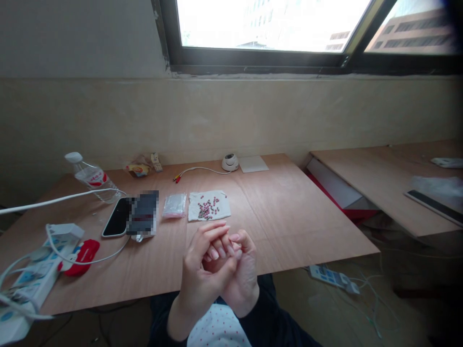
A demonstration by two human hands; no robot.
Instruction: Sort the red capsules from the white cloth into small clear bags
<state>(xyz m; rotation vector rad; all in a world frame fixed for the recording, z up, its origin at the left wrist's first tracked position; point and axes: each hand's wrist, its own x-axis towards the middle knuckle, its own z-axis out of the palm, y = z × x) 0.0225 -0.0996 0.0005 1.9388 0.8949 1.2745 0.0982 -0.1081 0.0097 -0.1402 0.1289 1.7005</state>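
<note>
At the table's (289, 212) near edge, left hand (200, 274) and right hand (243, 277) were pressed together, fingers interlaced and curled; whether anything was pinched between them could not be told. Just beyond lay a white cloth (209, 205) with small red beads (209, 207), a clear bag (175, 205) beside it. Further left: phone (117, 217), red item (82, 255), power strip (25, 289), bottle (92, 177) on its side. Small camera (230, 162) sat near the wall.

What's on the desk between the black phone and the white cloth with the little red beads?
A pixelated dark item and a small clear plastic bag, seen in the head view.
</note>
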